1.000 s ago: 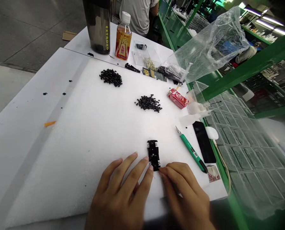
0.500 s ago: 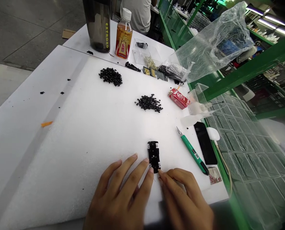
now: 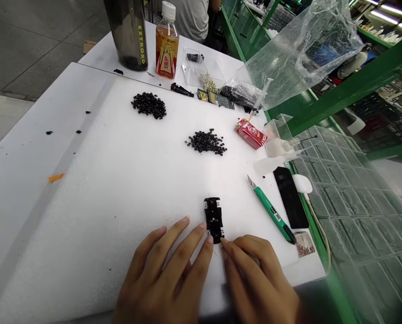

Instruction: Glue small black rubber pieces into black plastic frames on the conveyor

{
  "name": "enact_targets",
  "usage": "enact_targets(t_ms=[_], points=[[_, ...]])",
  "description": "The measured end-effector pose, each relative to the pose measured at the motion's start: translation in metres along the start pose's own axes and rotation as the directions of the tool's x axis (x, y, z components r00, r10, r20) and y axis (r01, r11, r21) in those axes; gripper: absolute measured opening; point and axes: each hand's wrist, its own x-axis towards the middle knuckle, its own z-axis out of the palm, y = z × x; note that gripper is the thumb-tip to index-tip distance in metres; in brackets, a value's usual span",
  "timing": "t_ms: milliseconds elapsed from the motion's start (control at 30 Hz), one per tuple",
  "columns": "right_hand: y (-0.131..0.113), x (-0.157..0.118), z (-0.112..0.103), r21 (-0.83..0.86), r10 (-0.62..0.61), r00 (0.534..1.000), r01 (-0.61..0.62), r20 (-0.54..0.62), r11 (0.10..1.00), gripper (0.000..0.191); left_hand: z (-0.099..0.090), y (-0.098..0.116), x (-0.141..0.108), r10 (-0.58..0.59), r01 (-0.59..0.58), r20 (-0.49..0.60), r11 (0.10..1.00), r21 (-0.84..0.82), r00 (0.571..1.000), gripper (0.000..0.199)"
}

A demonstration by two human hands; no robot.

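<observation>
A small black plate shaped like a toy car chassis (image 3: 214,218) lies flat on the white foam sheet (image 3: 119,180). My left hand (image 3: 169,265) rests to its left with fingers spread, the index and middle fingertips touching the near end of the chassis. At the near right corner, my right hand (image 3: 255,270) has thumb and fingertips pinched together. Whatever sits in that pinch is too small and hidden to name. Right of the chassis lies a green craft knife (image 3: 273,211), its blade pointing away. Beyond are a pile of small black square pieces (image 3: 205,142) and another black pile (image 3: 149,105).
On the right are a black phone (image 3: 290,198), a white charger (image 3: 302,183), a small bag of red bits (image 3: 304,244) and a red box (image 3: 250,133). A drink bottle (image 3: 167,45) and a dark tumbler (image 3: 128,40) stand at the back. A person in grey (image 3: 190,20) is beyond.
The camera view has shifted a little, so most things sit slightly further left. Both hands keep their places at the near end of the chassis.
</observation>
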Motion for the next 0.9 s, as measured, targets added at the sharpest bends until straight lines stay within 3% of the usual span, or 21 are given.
enact_targets(t_ms=[300,433,533,600,667,767,900], points=[[-0.003,0.001,0.002,0.002,0.009,0.999,-0.009,-0.044,1.0,0.019,-0.001,0.002,0.0,-0.029,0.029,-0.003,1.0,-0.007,1.0,0.037],[0.005,0.001,-0.013,-0.073,0.032,0.995,-0.04,-0.096,0.997,0.017,0.0,0.002,0.002,0.0,0.0,-0.002,1.0,0.008,1.0,0.041],[0.041,0.031,-0.039,-0.25,0.085,0.967,-0.146,-0.24,0.957,0.019,-0.003,0.0,0.002,0.025,-0.025,0.027,0.999,0.026,0.999,0.042],[0.082,0.07,-0.056,-0.341,0.16,0.927,-0.279,-0.339,0.898,0.02,-0.004,-0.001,0.003,0.027,-0.027,0.005,0.999,0.029,1.0,0.04],[0.13,0.112,-0.07,-0.334,0.249,0.877,-0.399,-0.41,0.854,0.036,-0.004,-0.001,0.005,0.032,-0.032,-0.019,0.999,0.033,0.999,0.037],[0.187,0.16,-0.077,-0.27,0.395,0.852,-0.492,-0.343,0.828,0.063,-0.002,-0.001,0.008,0.053,-0.052,-0.019,0.998,0.043,0.998,0.037],[0.209,0.177,-0.066,-0.214,0.424,0.876,-0.47,-0.229,0.857,0.056,-0.001,0.001,0.011,0.081,-0.08,-0.021,0.995,0.057,0.996,0.037]])
